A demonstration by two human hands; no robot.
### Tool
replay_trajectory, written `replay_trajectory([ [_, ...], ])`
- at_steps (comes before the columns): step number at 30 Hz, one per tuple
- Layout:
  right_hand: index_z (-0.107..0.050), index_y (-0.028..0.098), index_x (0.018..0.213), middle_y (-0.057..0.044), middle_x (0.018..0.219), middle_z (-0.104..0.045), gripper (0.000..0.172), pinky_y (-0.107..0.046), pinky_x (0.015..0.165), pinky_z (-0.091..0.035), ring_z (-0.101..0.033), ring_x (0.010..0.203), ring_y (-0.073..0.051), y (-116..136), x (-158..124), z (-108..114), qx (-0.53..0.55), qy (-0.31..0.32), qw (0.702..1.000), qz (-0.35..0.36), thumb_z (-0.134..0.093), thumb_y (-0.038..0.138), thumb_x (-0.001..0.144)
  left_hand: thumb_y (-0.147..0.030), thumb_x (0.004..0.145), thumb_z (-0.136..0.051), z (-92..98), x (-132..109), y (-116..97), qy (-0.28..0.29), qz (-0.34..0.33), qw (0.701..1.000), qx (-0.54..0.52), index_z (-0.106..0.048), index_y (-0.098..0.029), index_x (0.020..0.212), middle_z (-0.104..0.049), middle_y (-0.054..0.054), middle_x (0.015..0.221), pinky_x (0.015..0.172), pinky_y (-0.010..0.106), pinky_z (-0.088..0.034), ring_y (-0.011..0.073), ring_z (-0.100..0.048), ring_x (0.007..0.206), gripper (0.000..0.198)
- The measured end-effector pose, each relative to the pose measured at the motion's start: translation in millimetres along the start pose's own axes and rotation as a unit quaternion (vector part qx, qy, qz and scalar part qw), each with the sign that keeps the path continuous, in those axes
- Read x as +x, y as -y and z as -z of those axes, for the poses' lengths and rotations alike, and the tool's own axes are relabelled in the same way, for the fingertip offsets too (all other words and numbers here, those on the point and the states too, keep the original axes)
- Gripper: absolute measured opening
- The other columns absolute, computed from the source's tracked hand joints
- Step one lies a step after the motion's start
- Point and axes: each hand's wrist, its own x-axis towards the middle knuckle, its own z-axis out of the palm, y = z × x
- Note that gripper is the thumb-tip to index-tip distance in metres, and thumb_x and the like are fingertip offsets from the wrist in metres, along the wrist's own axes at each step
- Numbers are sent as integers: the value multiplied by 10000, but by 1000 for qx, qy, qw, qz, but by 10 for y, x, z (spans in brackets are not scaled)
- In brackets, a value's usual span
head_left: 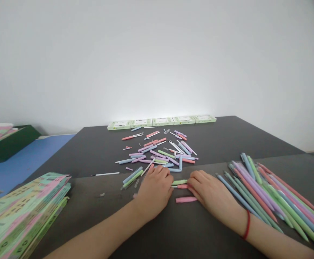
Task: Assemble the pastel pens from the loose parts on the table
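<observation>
In the middle of the dark table, my left hand [157, 185] is closed, its fingers curled at the end of a thin white pen refill [174, 186]. The refill's other end meets a pink pen barrel [182, 186], which my right hand [209, 189] pinches. Just beyond them lies a light green barrel [180, 182], partly behind the fingers of my right hand. A second pink barrel [186, 199] rests on the table nearer to me, beside my right hand. My fingers hide the ends of the parts they grip.
Loose pastel barrels, refills and small parts [162, 153] spread beyond my hands. Many pens [270, 194] lie piled at right. Printed flat cartons [30, 212] are stacked at left. Several small boxes [162, 121] line the far edge. A dark green bin [11, 144] stands far left.
</observation>
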Motion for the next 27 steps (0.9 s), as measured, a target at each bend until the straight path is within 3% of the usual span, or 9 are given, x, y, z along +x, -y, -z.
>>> replay_trajectory([
  [3, -613, 169, 782, -53, 801, -596, 76, -383, 672, -466, -558, 761, -250, -16, 56, -91, -24, 0, 1000, 13, -603, 151, 855, -175, 869, -527, -47, 197, -20, 26, -30, 998, 44, -615, -162, 748, -623, 64, 835, 762, 396, -427, 246, -535, 887, 150],
  [6, -603, 167, 771, -50, 788, -597, 88, -374, 665, -464, -563, 741, -240, -52, 30, -111, -18, 1, 1000, 13, -603, 148, 857, -146, 864, -510, -87, 218, -4, 28, -42, 997, 53, -616, -151, 753, -629, 70, 808, 743, 395, -422, 253, -534, 875, 154],
  [13, -591, 171, 833, -60, 847, -594, 75, -378, 706, -461, -560, 782, -236, -209, -69, 49, 33, 10, 999, -7, -547, 152, 891, -155, 829, -556, -32, -39, 184, 12, -28, 997, 67, -592, -151, 773, -622, 70, 854, 794, 386, -422, 245, -543, 872, 67],
  [21, -580, 187, 879, -52, 877, -584, 82, -366, 721, -458, -563, 801, -220, -330, -74, 144, 84, 6, 996, 1, -510, 159, 911, -122, 822, -553, -58, -367, 345, -81, 9, 997, 0, -547, -180, 787, -610, 40, 851, 762, 352, -420, 217, -535, 826, 68],
  [27, -594, 203, 998, -76, 997, -596, 121, -384, 762, -468, -574, 876, -241, -145, -126, 151, 59, -13, 998, 35, -545, 199, 888, -134, 844, -531, -55, -407, 301, -68, 17, 994, -78, -536, -191, 774, -606, 4, 755, 726, 331, -404, 178, -534, 727, 90],
])
